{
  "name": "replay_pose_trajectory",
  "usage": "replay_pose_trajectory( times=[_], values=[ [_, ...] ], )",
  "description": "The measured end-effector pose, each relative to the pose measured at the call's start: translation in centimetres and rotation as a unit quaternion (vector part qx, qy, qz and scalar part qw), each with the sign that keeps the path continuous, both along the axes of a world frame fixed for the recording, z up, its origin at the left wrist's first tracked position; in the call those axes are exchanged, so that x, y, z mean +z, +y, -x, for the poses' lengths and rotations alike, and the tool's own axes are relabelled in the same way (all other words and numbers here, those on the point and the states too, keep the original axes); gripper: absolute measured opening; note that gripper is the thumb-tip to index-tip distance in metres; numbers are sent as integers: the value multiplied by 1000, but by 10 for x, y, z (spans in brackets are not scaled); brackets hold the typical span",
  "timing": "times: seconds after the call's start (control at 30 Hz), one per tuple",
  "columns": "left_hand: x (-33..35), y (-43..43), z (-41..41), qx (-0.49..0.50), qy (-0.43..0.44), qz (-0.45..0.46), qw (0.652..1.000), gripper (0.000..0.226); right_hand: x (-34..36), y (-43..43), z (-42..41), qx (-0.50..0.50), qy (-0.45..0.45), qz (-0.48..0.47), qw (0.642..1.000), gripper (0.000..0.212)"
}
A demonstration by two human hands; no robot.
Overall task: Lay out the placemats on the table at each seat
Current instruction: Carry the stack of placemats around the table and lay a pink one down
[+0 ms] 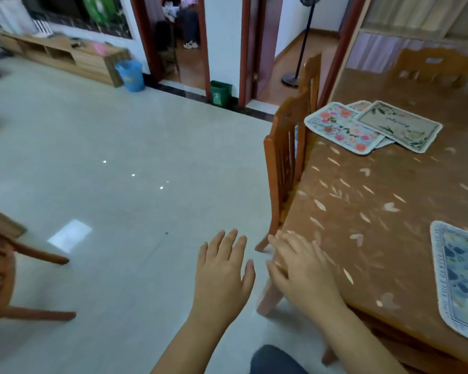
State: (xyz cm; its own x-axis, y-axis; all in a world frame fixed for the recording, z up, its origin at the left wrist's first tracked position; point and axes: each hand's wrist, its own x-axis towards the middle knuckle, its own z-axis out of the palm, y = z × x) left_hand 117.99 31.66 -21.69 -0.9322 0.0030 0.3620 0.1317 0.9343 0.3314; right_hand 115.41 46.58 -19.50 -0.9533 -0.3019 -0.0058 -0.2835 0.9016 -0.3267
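Now | left hand (222, 268) spread, holding nothing | right hand (301, 268) spread over table (362, 211) corner, contact unclear

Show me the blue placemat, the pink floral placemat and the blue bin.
blue placemat (459, 282), head view, patterned middle.
pink floral placemat (335, 128), head view, flowered left part.
blue bin (130, 75), head view, front wall.

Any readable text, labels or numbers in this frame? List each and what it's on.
No text here can be quoted.
Dark script on the beige placemat: too blurred to read.
White marking on the green bin: unreadable.
Yellow label on the blue bucket: too small to read.
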Motion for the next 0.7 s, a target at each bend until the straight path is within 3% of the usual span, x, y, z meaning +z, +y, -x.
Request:
replay_pose_trajectory(
  times=[0.23,0.7],
  values=[
    [1,-38,70,-6,9,-20,1000,40,1,-43,73,-15,9,-6,1000,47],
    [26,-99,306,-112,34,-3,993,40,22,-94,267,-149,-10,17,989,47]
  ],
)
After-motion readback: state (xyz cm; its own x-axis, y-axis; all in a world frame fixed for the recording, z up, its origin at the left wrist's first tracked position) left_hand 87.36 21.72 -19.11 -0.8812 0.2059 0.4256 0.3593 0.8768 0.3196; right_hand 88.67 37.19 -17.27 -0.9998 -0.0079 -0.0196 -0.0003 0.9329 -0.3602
